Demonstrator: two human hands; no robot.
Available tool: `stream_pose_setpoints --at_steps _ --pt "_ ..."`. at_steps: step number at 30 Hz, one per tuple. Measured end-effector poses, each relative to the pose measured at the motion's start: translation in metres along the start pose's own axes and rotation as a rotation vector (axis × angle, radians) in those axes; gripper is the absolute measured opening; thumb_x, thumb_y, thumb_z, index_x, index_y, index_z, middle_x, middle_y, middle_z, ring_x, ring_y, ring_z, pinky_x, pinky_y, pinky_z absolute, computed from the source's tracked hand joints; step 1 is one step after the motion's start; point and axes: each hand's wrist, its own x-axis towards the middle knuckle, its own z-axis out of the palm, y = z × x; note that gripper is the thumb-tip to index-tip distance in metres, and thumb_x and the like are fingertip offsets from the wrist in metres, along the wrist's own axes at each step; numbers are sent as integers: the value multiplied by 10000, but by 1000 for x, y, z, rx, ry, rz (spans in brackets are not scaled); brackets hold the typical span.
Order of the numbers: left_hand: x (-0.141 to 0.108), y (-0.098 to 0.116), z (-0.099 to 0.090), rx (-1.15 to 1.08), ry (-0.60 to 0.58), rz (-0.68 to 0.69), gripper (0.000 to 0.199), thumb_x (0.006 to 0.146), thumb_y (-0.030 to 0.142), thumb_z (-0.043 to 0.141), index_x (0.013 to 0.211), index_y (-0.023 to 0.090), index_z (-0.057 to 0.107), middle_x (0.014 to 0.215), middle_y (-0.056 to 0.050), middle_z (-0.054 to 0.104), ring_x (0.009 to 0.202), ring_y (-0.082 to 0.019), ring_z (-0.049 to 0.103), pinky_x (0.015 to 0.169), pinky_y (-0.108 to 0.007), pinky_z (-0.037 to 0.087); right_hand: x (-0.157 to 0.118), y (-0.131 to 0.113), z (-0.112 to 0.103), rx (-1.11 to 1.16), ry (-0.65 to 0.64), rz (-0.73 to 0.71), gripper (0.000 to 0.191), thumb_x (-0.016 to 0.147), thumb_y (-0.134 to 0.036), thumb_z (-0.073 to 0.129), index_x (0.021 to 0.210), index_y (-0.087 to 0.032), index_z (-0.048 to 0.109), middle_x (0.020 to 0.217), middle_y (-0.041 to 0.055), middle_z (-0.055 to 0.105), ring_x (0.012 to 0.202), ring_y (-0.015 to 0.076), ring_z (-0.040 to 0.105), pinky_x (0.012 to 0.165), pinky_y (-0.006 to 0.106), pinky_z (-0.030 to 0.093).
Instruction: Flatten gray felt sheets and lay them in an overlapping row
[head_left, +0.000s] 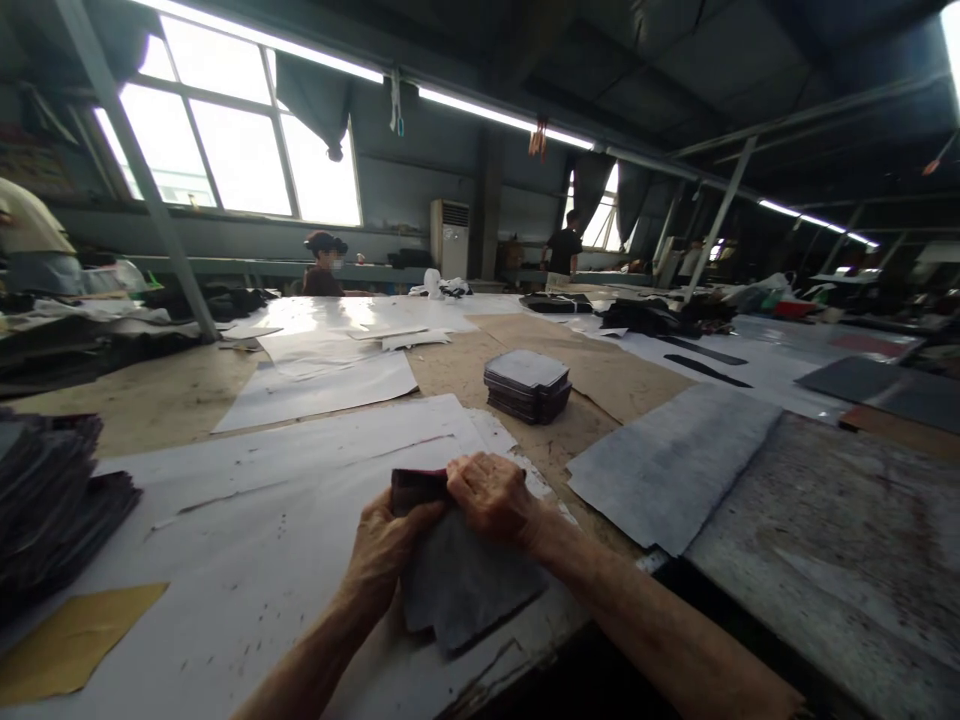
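A dark grey fabric piece (469, 580) with a notched lower edge lies near the table's front edge, its far end lifted and folded over. My left hand (394, 540) grips its left side, thumb on top. Curled over the folded far edge are the fingers of my right hand (491, 495). A thin strip of dark red shows at the fold. Whether the piece is one layer or more, I cannot tell. Beyond my hands stands a neat stack of similar grey cut pieces (527, 385).
At the left edge rises a tall pile of dark pieces (56, 510), with a tan paper piece (79, 640) in front. White paper (247, 500) covers the table. A grey sheet (675, 460) lies to the right. Several people are farther back, one person (324, 265) across the table.
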Motion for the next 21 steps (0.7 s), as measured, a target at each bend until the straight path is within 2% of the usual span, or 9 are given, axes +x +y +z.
stream_pose_setpoints --at_steps 3,6,9,12,14,16,18,21 --pt "2 -1 -2 171 53 50 286 525 367 727 695 141 682 592 -2 625 583 -176 552 503 -246 416 -1 0 6 4 -2 35 324 905 -130 278 834 -176 591 759 87 635 701 202 561 622 326 424" --pt "3 -2 -3 231 63 95 289 527 382 717 684 141 681 573 2 608 575 -178 539 484 -245 405 0 0 4 29 -55 125 236 866 -140 369 815 -173 596 764 88 638 729 203 573 664 326 441" --pt "3 -1 -3 192 47 83 313 516 370 726 724 138 695 577 2 617 586 -183 543 499 -247 409 11 4 -11 105 -153 300 130 751 -145 523 834 -163 621 805 78 658 771 197 593 691 296 450" --pt "2 1 -2 124 -16 85 325 500 329 740 761 138 712 619 3 645 638 -191 563 550 -245 425 28 13 -34 300 -322 391 297 664 -192 638 961 -198 639 900 36 682 810 182 610 678 250 449" --pt "2 3 -2 89 -56 115 341 481 289 760 787 146 720 646 9 661 689 -202 580 590 -241 440 38 18 -48 385 -489 369 288 666 -208 643 953 -231 658 849 10 691 766 177 616 631 238 438" --pt "3 2 -4 40 -72 116 357 464 263 777 801 155 723 643 14 666 707 -210 593 606 -240 455 41 18 -53 310 -564 297 216 697 -176 589 890 -225 673 761 13 686 704 180 613 589 245 420" --pt "5 0 -6 -56 -89 76 356 472 261 784 809 168 721 652 10 675 719 -214 611 640 -250 478 36 12 -50 172 -524 214 228 708 -130 530 882 -193 663 762 41 682 696 190 609 580 261 417" --pt "8 -4 -7 -226 -178 -60 433 470 222 787 895 198 704 717 -2 699 756 -222 641 703 -273 504 17 1 -34 56 -380 59 294 741 -87 448 966 -156 623 866 90 675 766 202 606 637 294 448"
